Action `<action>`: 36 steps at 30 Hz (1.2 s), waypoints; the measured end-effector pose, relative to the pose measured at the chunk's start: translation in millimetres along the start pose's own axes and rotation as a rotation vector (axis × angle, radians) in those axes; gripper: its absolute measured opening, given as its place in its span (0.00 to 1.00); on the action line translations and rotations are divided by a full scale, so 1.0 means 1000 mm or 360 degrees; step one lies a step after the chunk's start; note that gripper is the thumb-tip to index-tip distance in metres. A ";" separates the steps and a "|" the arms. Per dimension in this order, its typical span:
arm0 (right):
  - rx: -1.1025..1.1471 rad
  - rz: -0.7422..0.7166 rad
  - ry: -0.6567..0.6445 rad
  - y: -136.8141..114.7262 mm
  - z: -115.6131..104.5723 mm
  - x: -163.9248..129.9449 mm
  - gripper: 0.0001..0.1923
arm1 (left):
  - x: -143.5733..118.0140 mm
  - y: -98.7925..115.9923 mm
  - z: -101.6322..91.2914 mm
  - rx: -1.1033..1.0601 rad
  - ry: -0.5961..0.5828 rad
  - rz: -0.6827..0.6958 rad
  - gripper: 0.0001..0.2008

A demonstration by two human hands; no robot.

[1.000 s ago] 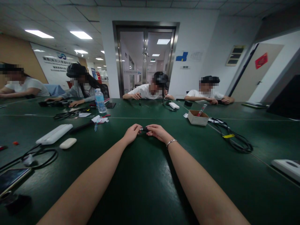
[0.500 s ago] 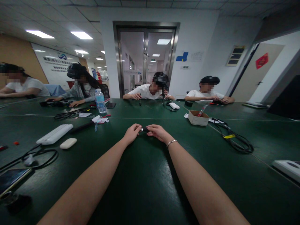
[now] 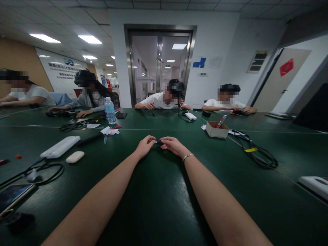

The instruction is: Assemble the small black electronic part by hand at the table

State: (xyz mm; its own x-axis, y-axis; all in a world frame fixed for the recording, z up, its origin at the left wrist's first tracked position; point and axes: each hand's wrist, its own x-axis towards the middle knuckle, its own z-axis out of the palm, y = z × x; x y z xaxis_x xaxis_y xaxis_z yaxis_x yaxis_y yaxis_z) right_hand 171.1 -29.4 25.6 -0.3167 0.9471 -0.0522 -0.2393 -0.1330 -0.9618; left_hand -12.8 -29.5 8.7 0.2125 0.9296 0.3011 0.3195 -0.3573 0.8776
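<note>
Here, both arms stretched far forward over the dark green table (image 3: 159,205), hands meeting near its middle. Left hand (image 3: 145,146) and right hand (image 3: 173,145) pinched fingertip to fingertip on a small dark object (image 3: 158,141), held just above the tabletop between them; too small to name further, with a pale bit at its left end. A silver bracelet (image 3: 187,156) on the right wrist.

To the left: a white power strip (image 3: 60,146), a white oval case (image 3: 74,156) just beside it, a coiled black cable (image 3: 46,169), and a phone (image 3: 12,195) at the near edge. Farther back, a water bottle (image 3: 110,111) standing upright among papers and cords.

To the right: a small cardboard box (image 3: 216,129) with a pen-like tool tilted inside, then a looped black cable with a yellow tag (image 3: 258,153).

Four other people seated along the far side and left, hands busy on the table.
</note>
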 end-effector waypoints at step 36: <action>-0.0031 -0.0021 -0.0051 0.001 -0.003 0.001 0.07 | 0.000 0.003 0.001 0.0007 -0.0025 -0.0050 0.14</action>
State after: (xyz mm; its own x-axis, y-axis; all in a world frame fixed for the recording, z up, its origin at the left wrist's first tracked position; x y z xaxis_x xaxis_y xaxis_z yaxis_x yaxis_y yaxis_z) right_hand 173.1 -27.8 23.6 -0.3428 0.9389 -0.0314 -0.2256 -0.1148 -0.9674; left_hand -11.1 -31.1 11.1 0.2165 0.9389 0.2676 0.3305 -0.3284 0.8848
